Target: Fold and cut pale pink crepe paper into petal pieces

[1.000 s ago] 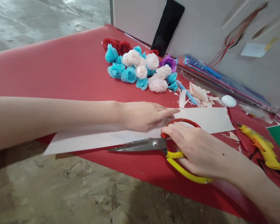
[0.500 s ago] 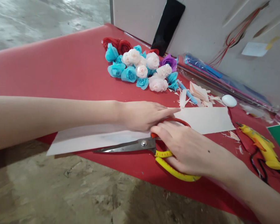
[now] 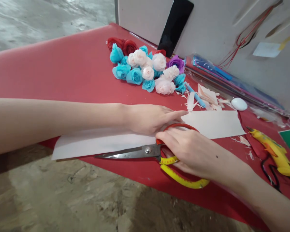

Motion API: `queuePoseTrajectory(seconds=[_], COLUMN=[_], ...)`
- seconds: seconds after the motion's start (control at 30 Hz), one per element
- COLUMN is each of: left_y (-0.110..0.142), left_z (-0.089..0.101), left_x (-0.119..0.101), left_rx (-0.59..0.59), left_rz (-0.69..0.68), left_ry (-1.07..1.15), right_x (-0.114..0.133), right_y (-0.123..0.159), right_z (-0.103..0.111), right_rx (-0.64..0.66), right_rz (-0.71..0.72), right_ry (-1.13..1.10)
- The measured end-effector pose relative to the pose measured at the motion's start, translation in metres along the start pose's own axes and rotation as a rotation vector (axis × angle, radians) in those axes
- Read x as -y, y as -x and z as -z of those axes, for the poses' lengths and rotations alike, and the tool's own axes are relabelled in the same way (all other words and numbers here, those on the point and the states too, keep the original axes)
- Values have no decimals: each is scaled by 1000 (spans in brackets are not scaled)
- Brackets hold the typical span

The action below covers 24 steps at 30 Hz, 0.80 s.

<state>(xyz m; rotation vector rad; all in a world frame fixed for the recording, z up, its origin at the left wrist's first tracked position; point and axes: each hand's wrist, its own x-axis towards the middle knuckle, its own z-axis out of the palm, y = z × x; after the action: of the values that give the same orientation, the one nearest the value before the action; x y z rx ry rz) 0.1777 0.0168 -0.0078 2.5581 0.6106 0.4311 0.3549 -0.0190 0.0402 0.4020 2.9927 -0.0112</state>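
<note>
A long strip of white paper (image 3: 215, 123) lies along the near edge of the red-covered table. My left hand (image 3: 149, 118) rests flat across the middle of the strip, its forefinger stretched out to the right. Close beside it, my right hand (image 3: 188, 149) is wrapped round the handles of a pair of scissors (image 3: 132, 152), one loop red and the other yellow. The blades point left along the strip's near edge and look nearly closed. Some fingers of both hands are hidden under the palms.
Behind my hands sit several paper flowers (image 3: 147, 73) in blue, white, red and purple. Paper scraps (image 3: 207, 95) and a white egg-shaped object (image 3: 239, 104) lie to their right. A yellow glue gun (image 3: 275, 153) with a black cord is at right. Wrapped sheets (image 3: 222, 80) line the wall.
The scissors have shifted slightly left, and the left end of the paper strip sits a little further right. Both hands keep nearly the same pose.
</note>
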Motion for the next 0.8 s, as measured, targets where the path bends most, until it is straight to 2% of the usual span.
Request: queuePoseTrajectory(seconds=[0.17,0.4,0.5,0.8], left_y=[1,-1,-1,0], left_z=[1,6,6,2], left_x=[0,-7,-8,-4], left_rx=[1,38,34,6], left_rz=[24,81,66,54], left_ry=[3,-8,-10,-13], right_x=[0,6,8,4], right_y=[2,1,1,6], right_z=[-2,2,1,2], right_rx=[18,4,-14,-24], right_rz=[34,-44,-74,-73], right_ry=[77,-43,-52,-77])
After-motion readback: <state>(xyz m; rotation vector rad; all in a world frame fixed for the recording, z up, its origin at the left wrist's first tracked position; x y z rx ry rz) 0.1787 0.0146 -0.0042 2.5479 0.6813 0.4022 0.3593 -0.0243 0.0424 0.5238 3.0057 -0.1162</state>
